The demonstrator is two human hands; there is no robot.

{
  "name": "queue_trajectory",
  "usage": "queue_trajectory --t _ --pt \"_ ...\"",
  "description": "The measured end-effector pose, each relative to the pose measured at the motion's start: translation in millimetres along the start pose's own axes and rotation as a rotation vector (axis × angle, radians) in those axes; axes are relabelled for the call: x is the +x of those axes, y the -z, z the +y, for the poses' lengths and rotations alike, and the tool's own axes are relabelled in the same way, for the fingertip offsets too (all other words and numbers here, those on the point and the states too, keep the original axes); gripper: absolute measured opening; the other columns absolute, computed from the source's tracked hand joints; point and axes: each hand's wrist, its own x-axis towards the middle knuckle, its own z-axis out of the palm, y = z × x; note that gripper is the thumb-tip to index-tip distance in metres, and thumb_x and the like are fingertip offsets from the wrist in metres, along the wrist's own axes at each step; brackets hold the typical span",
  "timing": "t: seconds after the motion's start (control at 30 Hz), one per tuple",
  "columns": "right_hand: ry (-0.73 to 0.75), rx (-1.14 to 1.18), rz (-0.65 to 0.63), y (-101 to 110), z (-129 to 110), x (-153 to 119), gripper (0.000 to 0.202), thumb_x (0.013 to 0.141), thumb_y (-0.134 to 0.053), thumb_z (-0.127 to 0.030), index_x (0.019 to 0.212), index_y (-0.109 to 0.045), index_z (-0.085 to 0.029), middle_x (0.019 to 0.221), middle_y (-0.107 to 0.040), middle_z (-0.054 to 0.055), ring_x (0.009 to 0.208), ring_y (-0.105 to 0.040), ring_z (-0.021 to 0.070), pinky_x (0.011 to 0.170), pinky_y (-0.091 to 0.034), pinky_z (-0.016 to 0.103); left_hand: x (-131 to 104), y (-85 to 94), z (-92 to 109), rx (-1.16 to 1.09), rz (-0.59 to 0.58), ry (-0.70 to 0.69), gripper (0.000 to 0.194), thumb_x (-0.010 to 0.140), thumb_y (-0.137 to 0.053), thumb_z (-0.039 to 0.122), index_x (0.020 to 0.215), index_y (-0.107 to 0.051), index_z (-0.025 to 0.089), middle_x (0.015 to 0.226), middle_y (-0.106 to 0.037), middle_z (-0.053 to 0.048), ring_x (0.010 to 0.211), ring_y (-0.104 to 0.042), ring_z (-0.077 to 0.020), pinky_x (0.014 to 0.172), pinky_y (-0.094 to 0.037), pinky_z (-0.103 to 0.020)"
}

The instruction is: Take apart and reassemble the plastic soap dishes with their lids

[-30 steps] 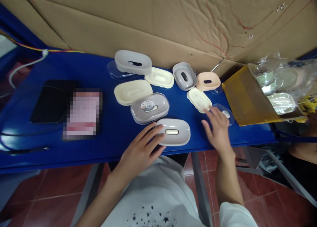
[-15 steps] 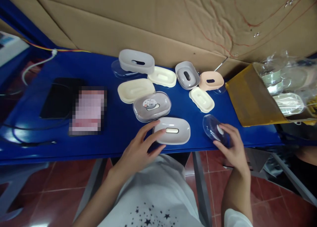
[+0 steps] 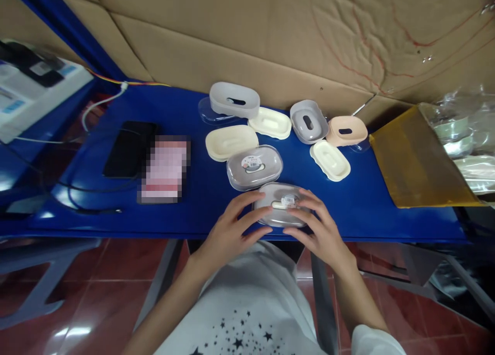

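A grey soap dish (image 3: 279,205) lies at the near edge of the blue table (image 3: 193,210), with a clear lid bearing a small label now on top of it. My left hand (image 3: 231,230) holds its left end, fingers spread along the side. My right hand (image 3: 317,228) presses on the lid's right end. Just behind it sits another grey dish with a clear lid (image 3: 254,166).
Cream trays (image 3: 231,142) (image 3: 330,160) (image 3: 269,123), grey dishes (image 3: 234,99) (image 3: 307,121) and a peach dish (image 3: 345,130) lie further back. A black phone (image 3: 129,147) and a blurred pink card (image 3: 165,168) lie left. An open brown carton (image 3: 415,164) with bagged dishes stands right. Cardboard lines the wall.
My right hand picked up the clear lid from the table's right side, carried it left and set it on the grey dish. The left hand stayed on the dish. The view shifted right.
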Motion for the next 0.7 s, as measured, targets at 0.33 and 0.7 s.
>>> queue_trajectory --t 0.33,0.7 --pt "0.067 -0.148 0.001 -6 -6 -10 0.041 0.100 -0.077 -0.028 0.139 -0.064 -0.030 0.123 -0.067 0.006 0.148 -0.056 0.0323 0.125 -0.046 0.068 -1 -0.8 2 0.001 0.000 0.032 0.037 0.097 -0.080 0.033 0.130 -0.063 0.031 0.143 -0.061 -0.008 0.134 -0.065 -0.0258 0.111 -0.063 -0.047" --pt "0.098 -0.190 0.034 -15 -2 -12 0.048 0.100 -0.076 -0.023 0.144 -0.060 -0.033 0.131 -0.070 0.007 0.147 -0.058 0.0313 0.125 -0.046 0.068 -5 -7.6 -1 0.029 -0.002 0.034 0.038 0.100 -0.078 0.032 0.134 -0.062 0.031 0.147 -0.059 -0.011 0.137 -0.064 -0.0280 0.110 -0.064 -0.048"
